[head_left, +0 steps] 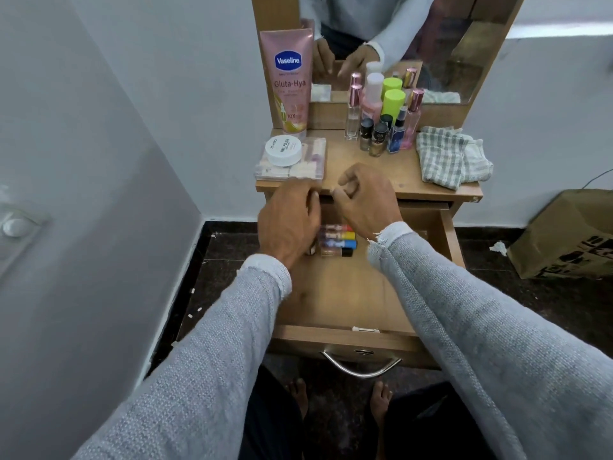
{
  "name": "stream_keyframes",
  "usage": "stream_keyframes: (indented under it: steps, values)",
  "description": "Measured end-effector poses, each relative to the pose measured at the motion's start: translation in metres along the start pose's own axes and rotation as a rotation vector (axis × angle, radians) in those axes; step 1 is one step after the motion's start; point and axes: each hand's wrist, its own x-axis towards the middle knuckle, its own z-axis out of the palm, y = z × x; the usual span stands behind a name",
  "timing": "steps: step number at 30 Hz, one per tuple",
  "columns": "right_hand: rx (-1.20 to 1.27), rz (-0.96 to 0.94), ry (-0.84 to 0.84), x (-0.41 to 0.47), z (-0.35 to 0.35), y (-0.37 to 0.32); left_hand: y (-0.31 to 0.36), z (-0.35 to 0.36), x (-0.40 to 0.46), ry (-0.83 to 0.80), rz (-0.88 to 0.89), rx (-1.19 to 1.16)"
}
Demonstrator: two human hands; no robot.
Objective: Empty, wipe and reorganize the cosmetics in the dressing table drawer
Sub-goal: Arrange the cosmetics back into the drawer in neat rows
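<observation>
The wooden drawer (345,300) is pulled out under the dressing table top (381,174). At its back lie a few small bottles (338,240) with red, yellow, blue and black caps, side by side. My left hand (290,224) hovers over the drawer's back left, fingers reaching toward the table edge, with nothing visible in it. My right hand (365,200) is beside it over the table's front edge, fingers loosely curled and holding nothing. A clear plastic box (292,171) with a white round jar (284,150) on it sits at the top's left.
A pink Vaseline tube (292,81) stands at the back left against the mirror frame. A cluster of perfume and nail polish bottles (381,121) stands in the middle. A checked cloth (447,157) lies at the right. A cardboard box (570,234) sits on the floor to the right.
</observation>
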Motion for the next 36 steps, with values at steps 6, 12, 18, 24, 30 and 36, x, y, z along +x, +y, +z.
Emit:
stream_keyframes:
  steps: [6, 12, 18, 24, 30, 36]
  values:
    - [-0.301, -0.195, -0.302, 0.034, 0.02, -0.018, -0.021, -0.019, 0.059, 0.049, -0.098, 0.037]
    - [-0.39, -0.359, -0.262, 0.019, 0.026, -0.004, -0.036, -0.013, 0.085, -0.171, -0.196, 0.026]
    - [-0.278, -0.319, -0.151, 0.01, 0.015, -0.003, -0.036, -0.006, 0.083, -0.236, -0.253, -0.072]
    - [0.07, 0.229, 0.01, 0.007, 0.011, -0.008, -0.033, -0.008, 0.073, -0.188, -0.271, -0.112]
    - [0.414, 0.512, -0.062, 0.015, 0.013, -0.01, -0.028, -0.01, 0.063, -0.175, -0.281, -0.143]
    - [0.846, 0.747, -0.121, 0.017, 0.002, -0.019, -0.023, -0.013, 0.059, -0.172, -0.289, -0.186]
